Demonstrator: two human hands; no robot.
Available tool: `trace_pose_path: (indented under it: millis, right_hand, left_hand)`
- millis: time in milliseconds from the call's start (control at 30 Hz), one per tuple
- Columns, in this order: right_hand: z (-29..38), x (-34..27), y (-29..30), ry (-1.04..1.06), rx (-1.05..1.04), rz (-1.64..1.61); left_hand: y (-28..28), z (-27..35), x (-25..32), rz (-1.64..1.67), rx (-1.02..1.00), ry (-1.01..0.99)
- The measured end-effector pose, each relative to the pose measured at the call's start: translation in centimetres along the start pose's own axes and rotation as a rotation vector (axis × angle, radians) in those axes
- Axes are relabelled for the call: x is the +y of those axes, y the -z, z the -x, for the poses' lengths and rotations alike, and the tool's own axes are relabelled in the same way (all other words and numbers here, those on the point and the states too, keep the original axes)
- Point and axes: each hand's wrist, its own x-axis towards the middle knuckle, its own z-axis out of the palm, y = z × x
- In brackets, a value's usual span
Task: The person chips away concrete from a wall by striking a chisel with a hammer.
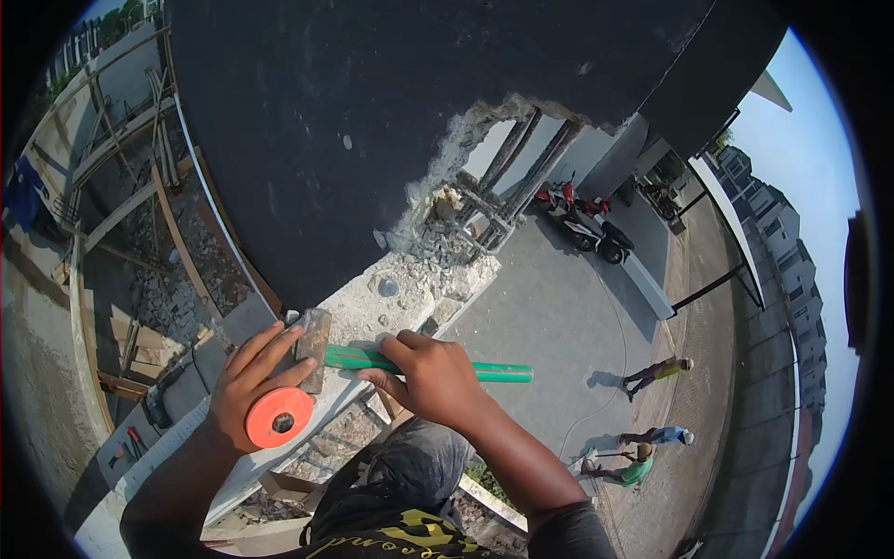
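My right hand (429, 374) grips the green handle of a club hammer, whose worn metal head (316, 351) lies to the left over the broken wall top (377, 297). My left hand (255, 384) has its fingers spread, some touching the hammer head. An orange round disc with a dark centre hole (279, 417), perhaps a chisel's hand guard, covers part of that hand; whether the hand holds a tool beneath it is hidden. Ahead, a dark painted wall (307, 140) has a jagged hole with exposed reinforcing bars (513, 157) and loose rubble (447, 241).
The ground lies far below on the right, with parked motorcycles (583, 227) and several people, one in green (635, 472). At left are timber framing (119, 150), debris, red-handled pliers (135, 438) and a person in blue (24, 195). A cable crosses the paving.
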Motion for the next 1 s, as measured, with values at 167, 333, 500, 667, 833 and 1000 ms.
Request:
trace_pose_path:
  millis: [167, 333, 500, 667, 833, 1000]
  right_hand:
    - [-0.1, 4.6, 4.3, -0.074, -0.004, -0.177]
    - [-0.8, 16.0, 9.7, -0.637, 0.064, -0.133]
    - [-5.8, 21.9, 10.7, -0.774, 0.13, -0.4]
    - [-13.0, 23.6, 10.3, -0.744, 0.175, -0.581]
    - [-17.1, 24.7, 10.5, -0.355, -0.443, -0.562]
    - [-21.0, 27.8, 10.3, -0.504, -0.716, -0.785]
  left_hand:
    - [0.6, 0.9, -0.1, -0.017, -0.152, 0.04]
    - [0.4, 0.3, 0.5, 0.024, -0.095, 0.012]
    - [0.1, 0.3, 0.7, 0.001, -0.093, 0.032]
    - [0.2, 0.7, 0.6, -0.003, -0.093, 0.034]
    - [0.0, 0.9, 0.2, -0.016, -0.1, 0.031]
    - [0.2, 0.8, 0.3, -0.015, -0.115, 0.043]
